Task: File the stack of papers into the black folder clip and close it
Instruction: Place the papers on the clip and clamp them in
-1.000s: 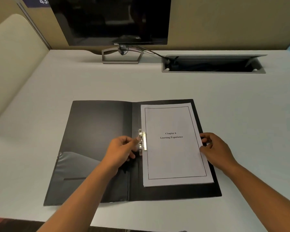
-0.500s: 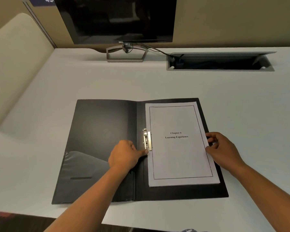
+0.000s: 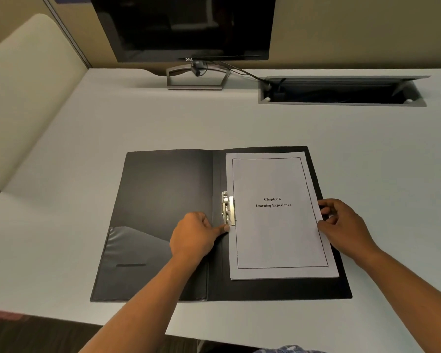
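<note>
a: so where was the black folder (image 3: 163, 200) sitting?

b: lying open flat in the middle of the frame on the white desk (image 3: 112, 123). the stack of papers (image 3: 278, 238) was on its right half, top sheet reading "chapter 6 learning experience". the metal clip (image 3: 228, 208) was at the left edge of the stack, right beside the spine, with its silver bar lying over the paper's margin.

a: and the hands?

b: left hand (image 3: 192, 238) was just lower left of the clip, fingers curled into a loose fist, thumb poking out right so its tip touched the bottom end of the clip at the paper's edge. not wrapped around anything, more like pressing. right hand (image 3: 344, 225) was at the right edge of the stack, about mid-height, fingers bent and pinching the edge of the sheets, palm resting over the folder's right border.

a: anything else around?

b: a dark dell monitor (image 3: 183, 26) at the top centre, and an open cable tray (image 3: 341, 90) sunk into the desk at the upper right. couldn't tell if the clip was fully latched.
</note>
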### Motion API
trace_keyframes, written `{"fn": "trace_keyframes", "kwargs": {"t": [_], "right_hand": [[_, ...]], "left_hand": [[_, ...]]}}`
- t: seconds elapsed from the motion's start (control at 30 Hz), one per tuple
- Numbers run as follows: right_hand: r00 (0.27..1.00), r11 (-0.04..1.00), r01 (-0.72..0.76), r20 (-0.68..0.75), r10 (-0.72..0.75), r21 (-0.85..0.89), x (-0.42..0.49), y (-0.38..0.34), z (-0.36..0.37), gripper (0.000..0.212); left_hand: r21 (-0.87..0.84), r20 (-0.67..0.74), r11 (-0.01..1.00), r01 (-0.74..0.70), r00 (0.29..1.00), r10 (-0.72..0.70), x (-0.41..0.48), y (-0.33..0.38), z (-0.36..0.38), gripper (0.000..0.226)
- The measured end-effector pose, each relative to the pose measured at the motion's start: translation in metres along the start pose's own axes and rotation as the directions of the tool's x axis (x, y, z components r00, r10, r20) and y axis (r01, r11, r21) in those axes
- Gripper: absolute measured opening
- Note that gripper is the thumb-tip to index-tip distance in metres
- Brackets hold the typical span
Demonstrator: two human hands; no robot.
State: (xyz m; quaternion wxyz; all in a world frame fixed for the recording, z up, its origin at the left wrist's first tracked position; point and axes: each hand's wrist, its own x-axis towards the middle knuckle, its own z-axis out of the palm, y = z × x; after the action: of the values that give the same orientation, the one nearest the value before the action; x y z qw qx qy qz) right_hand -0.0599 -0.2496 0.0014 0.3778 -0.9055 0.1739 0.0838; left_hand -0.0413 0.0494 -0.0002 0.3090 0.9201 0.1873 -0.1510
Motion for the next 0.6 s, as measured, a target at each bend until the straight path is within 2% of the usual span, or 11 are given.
{"fn": "trace_keyframes", "kwargs": {"t": [0.2,0.3,0.37,0.5,0.6], "right_hand": [[1.000,1.000,-0.011,0.004,0.011,0.003,-0.002,-0.004,-0.001,0.044],[1.000,1.000,-0.009,0.010,0.010,-0.009,-0.003,-0.005,-0.001,0.045],[1.000,1.000,-0.017,0.024,0.017,-0.015,-0.004,-0.006,-0.003,0.046],[0.999,1.000,-0.026,0.031,0.026,-0.013,-0.005,-0.006,-0.006,0.042],[0.998,0.998,-0.056,0.024,0.056,0.007,-0.004,-0.009,-0.008,0.035]], "left_hand": [[-0.007,-0.029,0.999,-0.035,0.999,0.034,-0.008,-0.002,-0.002,0.048],[0.002,-0.012,0.992,-0.129,0.992,0.129,-0.019,-0.005,-0.009,0.042],[-0.020,-0.050,0.981,-0.194,0.980,0.193,-0.023,-0.012,-0.025,0.034],[-0.116,-0.287,0.970,-0.212,0.942,0.172,-0.013,-0.049,-0.073,0.029],[-0.137,-0.532,0.981,-0.137,0.845,0.044,-0.006,-0.087,-0.109,0.024]]}}
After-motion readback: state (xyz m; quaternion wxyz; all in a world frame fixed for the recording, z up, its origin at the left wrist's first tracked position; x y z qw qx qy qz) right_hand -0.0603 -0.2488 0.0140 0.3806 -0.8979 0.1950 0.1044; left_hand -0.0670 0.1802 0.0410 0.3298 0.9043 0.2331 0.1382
